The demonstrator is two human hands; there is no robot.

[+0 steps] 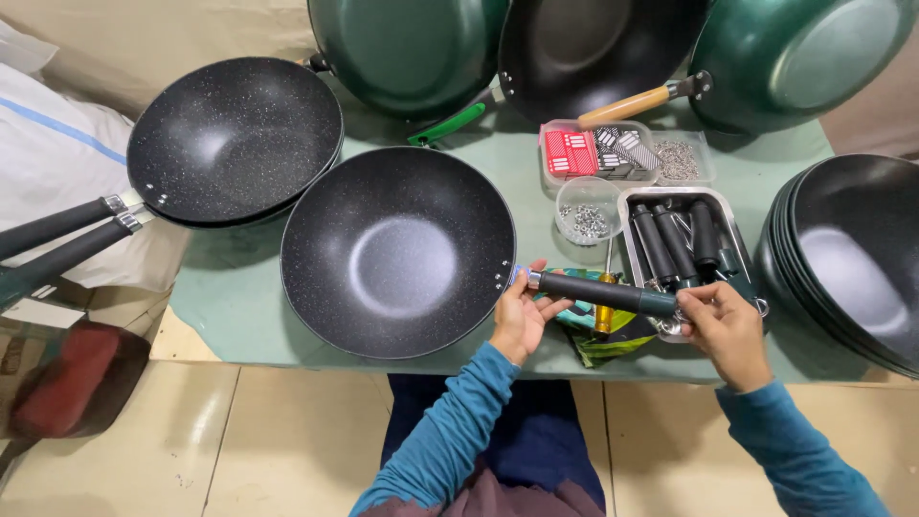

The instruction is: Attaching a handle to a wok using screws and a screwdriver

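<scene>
Handle gripped by both hands — left hand, right hand; touching wok.

The person wears a long-sleeved top of teal blue knit; both sleeves reach the wrists and wrinkle softly along the forearms. The left hand and right hand are bare, with no gloves, rings or watch showing. At six o'clock, between the arms, a dull maroon garment edge lies over dark navy trousers. At the left elbow, the sleeve meets that maroon cloth.
</scene>
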